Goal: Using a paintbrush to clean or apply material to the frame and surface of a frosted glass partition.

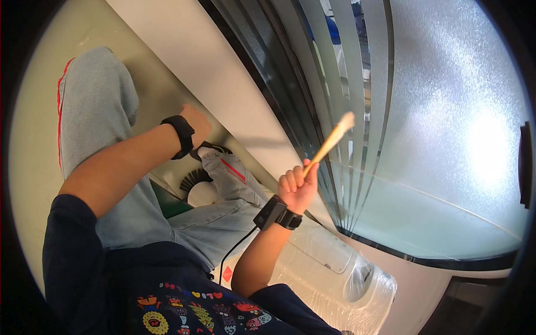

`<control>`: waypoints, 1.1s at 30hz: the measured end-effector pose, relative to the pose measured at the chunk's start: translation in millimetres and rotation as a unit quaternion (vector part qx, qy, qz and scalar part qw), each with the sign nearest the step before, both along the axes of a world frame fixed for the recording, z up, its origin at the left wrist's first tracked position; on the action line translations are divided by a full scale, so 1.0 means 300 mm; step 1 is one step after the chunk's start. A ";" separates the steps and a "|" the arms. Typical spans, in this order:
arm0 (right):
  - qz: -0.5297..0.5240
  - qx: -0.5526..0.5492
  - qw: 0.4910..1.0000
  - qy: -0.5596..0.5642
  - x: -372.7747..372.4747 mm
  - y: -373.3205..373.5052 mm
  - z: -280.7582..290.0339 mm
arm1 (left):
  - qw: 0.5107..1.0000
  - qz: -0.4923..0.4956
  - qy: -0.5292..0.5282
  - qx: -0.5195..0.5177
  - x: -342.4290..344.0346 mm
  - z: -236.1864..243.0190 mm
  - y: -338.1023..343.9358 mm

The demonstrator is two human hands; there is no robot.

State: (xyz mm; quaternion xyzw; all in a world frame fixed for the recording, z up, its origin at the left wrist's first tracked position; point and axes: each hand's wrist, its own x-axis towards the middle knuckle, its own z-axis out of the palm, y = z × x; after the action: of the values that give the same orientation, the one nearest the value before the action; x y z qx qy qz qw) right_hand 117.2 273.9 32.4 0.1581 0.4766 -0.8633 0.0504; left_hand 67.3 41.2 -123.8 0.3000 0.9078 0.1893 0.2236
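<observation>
A slim brush (329,140) with a yellowish handle and pale bristles is gripped in my right hand (298,187). The fingers wrap the lower end of its handle, and the bristle tip points up and right before the glass panel (446,72). My left hand (196,121) hovers over the floor side, left of the long white ledge (190,50). I see mostly the back of that hand; its fingers are hidden, so whether it holds anything cannot be made out.
Below my right forearm sits a white moulded object (329,265) wrapped in clear film. A black cable (231,251) runs from the box on my right wrist. Between my legs lie a black fan-shaped thing (195,178) and a dark green piece (170,202). A dark handle (525,164) shows far right.
</observation>
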 end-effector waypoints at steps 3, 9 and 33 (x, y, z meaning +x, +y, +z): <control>0.016 -0.012 0.998 -0.066 0.018 -0.004 -0.010 | 1.000 -0.005 0.010 0.001 0.001 -0.006 0.001; -0.011 0.057 0.993 0.106 0.031 -0.037 0.160 | 1.000 -0.002 0.011 -0.009 0.005 -0.007 -0.003; -0.035 0.089 0.987 0.128 0.021 -0.044 0.183 | 0.999 -0.006 -0.014 -0.030 -0.002 0.017 -0.003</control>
State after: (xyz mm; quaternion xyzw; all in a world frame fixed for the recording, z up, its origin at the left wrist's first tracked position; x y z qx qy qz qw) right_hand 123.4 260.8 87.3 0.0665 0.5481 -0.8320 -0.0554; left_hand 66.7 40.4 -118.8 0.2960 0.9082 0.1647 0.2460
